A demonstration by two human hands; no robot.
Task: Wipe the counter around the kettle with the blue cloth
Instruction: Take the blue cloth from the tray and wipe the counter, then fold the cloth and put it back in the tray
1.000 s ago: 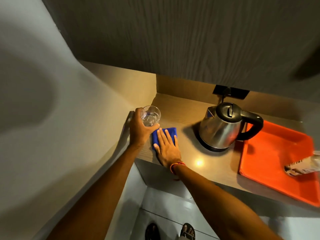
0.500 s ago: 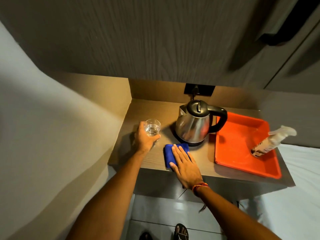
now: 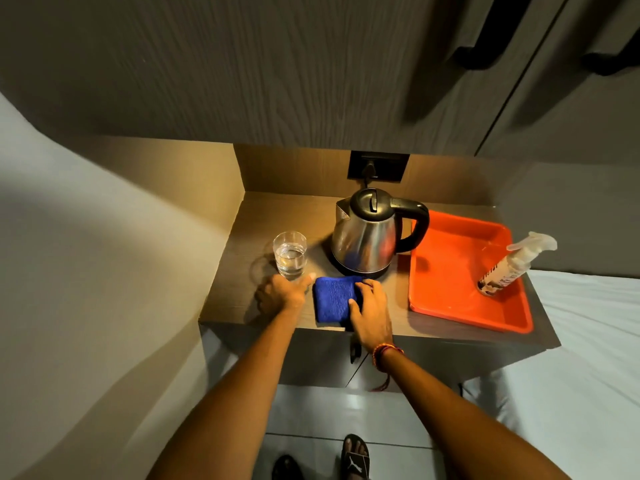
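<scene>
Blue cloth (image 3: pixel 334 299) folded near desk (image 3: pixel 235 237) front edge, just in front of kettle (image 3: pixel 367 237). Right hand (image 3: pixel 371 311) curled over cloth's right side, fingers gripping it. Left hand (image 3: pixel 282 294) at base of water glass (image 3: pixel 290 254), fingers loosely curled, grip unclear. Glass left of kettle, close. Orange tray (image 3: pixel 450 299) at right edge beside kettle handle, spray bottle (image 3: pixel 512 265) leaning inside.

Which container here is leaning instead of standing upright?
The spray bottle, tilted inside the orange tray. The glass and kettle stand upright on the counter.
</scene>
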